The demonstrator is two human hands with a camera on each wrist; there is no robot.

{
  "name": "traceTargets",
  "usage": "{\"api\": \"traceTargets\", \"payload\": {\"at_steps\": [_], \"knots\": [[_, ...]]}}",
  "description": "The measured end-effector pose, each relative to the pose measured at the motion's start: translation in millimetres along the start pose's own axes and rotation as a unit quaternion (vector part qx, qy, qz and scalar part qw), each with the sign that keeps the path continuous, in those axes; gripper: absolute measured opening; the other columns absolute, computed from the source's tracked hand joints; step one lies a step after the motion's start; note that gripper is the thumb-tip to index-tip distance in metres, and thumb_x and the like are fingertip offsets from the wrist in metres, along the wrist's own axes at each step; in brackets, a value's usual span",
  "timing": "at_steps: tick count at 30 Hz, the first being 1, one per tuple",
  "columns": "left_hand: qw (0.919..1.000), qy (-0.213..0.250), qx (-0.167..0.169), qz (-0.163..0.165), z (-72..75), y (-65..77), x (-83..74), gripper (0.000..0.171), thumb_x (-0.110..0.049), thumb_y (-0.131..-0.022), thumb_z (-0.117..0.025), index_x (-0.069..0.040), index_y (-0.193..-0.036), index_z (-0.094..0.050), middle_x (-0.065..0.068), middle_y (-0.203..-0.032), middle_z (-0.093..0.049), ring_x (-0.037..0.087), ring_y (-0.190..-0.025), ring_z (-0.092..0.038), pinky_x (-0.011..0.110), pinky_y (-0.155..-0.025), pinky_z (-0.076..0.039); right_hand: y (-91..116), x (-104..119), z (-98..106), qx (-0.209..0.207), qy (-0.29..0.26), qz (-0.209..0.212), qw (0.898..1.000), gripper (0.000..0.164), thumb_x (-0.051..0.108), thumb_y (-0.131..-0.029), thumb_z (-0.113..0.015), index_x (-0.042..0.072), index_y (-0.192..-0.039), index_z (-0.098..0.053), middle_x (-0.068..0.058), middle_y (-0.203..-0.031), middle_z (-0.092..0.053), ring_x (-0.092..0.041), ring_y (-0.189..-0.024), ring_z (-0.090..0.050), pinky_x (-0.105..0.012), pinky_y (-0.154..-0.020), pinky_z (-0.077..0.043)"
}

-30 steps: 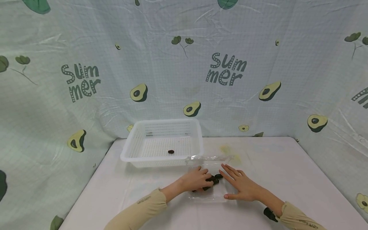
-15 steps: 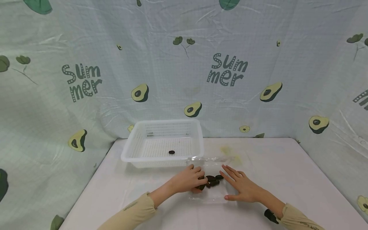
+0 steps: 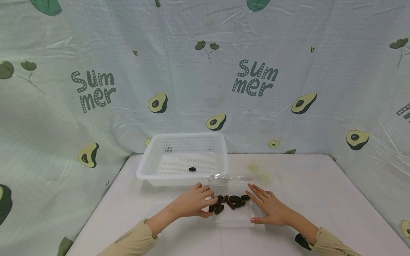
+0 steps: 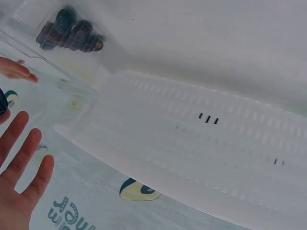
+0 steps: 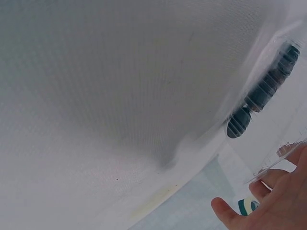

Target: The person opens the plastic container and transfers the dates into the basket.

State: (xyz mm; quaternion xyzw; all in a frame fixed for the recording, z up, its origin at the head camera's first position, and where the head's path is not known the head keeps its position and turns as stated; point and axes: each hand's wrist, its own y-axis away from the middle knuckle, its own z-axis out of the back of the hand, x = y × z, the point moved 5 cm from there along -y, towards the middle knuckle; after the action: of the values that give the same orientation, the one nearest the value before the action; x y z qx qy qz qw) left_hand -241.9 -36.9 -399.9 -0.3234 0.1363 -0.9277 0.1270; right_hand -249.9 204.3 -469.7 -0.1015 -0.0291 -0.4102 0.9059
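A clear plastic box [image 3: 235, 222] holds several dark brown dates [image 3: 235, 199], grouped toward its left and middle. At its left end is my left hand [image 3: 192, 202], thumb and forefinger pinching a date [image 3: 211, 208]. In the left wrist view that pinched date [image 4: 2, 101] shows only at the left border, by a fingertip, while the other fingers are spread. My right hand [image 3: 270, 208] lies with fingers spread on the right side of the box. The right wrist view has its fingers at the clear plastic edge, with dates [image 5: 265, 91] seen through the wall.
Behind the box stands a white perforated basket [image 3: 181, 177] with one date [image 3: 192, 169] inside. The box's clear lid [image 3: 235, 177] is raised toward the basket's right corner. A dark object [image 3: 302, 241] lies by the right sleeve. A printed curtain [image 3: 192, 78] hangs behind the white table [image 3: 298, 185].
My left hand has moved left across the box, uncovering several dates that it hid before. The right hand has stayed in place.
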Motion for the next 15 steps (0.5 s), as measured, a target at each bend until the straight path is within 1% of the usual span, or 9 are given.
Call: {"api": "traceTargets", "payload": {"at_steps": [3,7,11,15], "knots": [[0.9999,0.005,0.004,0.012,0.2,11.7,9.6,0.036,-0.054,-0.075,-0.057,-0.025,-0.096,-0.052,-0.009,-0.088,-0.054,0.009,-0.079,-0.045,0.025,-0.067,-0.035,0,0,0,0.002,-0.003,-0.002,1.000,0.083,0.057,-0.080,-0.051,0.009,-0.141,-0.023,-0.015,-0.149,-0.014,-0.034,-0.134,-0.018,-0.056,-0.094,-0.028],[0.9991,0.012,-0.004,0.041,3.6,23.1,29.0,0.037,-0.051,-0.075,-0.060,-0.022,-0.096,-0.053,-0.008,-0.087,-0.054,0.010,-0.079,-0.048,0.026,-0.067,-0.038,0,0,1,0.004,-0.005,-0.005,1.000,0.083,0.057,-0.080,-0.051,0.009,-0.141,-0.023,-0.017,-0.148,-0.016,-0.034,-0.135,-0.017,-0.056,-0.095,-0.028],[0.9971,0.022,-0.009,0.073,6.1,31.3,55.1,0.035,-0.047,-0.075,-0.063,-0.020,-0.095,-0.055,-0.006,-0.086,-0.055,0.011,-0.078,-0.051,0.026,-0.066,-0.041,0,-1,0,0.004,-0.004,-0.005,1.000,0.084,0.060,-0.080,-0.048,0.010,-0.142,-0.022,-0.018,-0.147,-0.017,-0.033,-0.135,-0.016,-0.056,-0.095,-0.027],[0.9952,0.017,-0.015,0.095,3.8,38.0,83.7,0.034,-0.044,-0.074,-0.065,-0.018,-0.095,-0.058,-0.003,-0.085,-0.056,0.014,-0.078,-0.052,0.028,-0.065,-0.043,0,-2,-2,0.004,-0.003,-0.003,1.000,0.084,0.060,-0.080,-0.048,0.010,-0.142,-0.021,-0.018,-0.147,-0.016,-0.033,-0.135,-0.016,-0.055,-0.095,-0.027]]}}
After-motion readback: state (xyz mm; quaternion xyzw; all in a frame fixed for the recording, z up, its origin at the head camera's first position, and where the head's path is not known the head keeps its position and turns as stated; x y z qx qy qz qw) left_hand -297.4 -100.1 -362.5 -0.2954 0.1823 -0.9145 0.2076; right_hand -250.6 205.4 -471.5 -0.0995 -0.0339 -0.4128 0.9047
